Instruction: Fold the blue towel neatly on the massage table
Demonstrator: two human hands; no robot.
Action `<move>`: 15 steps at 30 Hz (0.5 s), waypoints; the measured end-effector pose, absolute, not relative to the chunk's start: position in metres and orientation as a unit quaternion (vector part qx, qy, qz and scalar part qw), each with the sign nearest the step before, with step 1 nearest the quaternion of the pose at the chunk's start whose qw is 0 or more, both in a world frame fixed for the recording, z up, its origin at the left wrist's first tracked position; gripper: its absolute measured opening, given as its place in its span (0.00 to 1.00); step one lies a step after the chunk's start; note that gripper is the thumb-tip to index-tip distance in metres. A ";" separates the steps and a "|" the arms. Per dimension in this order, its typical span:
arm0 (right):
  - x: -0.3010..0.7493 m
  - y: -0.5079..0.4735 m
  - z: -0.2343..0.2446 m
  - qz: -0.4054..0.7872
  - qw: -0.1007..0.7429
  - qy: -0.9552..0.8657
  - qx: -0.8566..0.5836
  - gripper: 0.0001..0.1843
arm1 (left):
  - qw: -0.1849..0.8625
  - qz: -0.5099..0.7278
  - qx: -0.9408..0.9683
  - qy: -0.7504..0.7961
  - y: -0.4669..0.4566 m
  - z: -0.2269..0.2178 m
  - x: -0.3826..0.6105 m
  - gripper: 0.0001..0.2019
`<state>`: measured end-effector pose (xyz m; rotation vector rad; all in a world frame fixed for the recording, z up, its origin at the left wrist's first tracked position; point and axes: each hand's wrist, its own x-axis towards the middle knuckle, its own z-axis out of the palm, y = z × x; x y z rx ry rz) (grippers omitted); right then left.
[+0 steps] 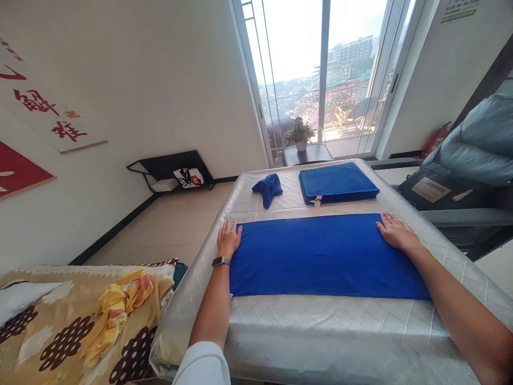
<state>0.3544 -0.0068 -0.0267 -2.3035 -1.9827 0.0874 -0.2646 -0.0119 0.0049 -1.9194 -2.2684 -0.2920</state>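
Observation:
A blue towel [320,256] lies flat in a long strip across the plastic-covered mattress [304,331]. My left hand [228,238] rests with fingers stretched out at the towel's far left corner. At its far right corner my right hand [396,231] lies flat, fingers extended, palm down. Beyond the strip sits a neat stack of folded blue towels [339,181] with a white tag on its near edge. A small crumpled blue cloth [267,190] lies to the left of that stack.
On the left is a bed with a patterned sheet [64,326] and a crumpled yellow garment [120,310]. A dark armchair [460,176] stands on the right. Past the mattress, a potted plant [300,133] sits on a chair before the glass door. A black rack [172,168] stands by the wall.

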 end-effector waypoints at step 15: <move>0.107 -0.088 -0.012 0.045 0.069 -0.801 -0.593 0.36 | -0.002 -0.092 -0.864 -0.495 -0.084 -0.012 -0.054 0.30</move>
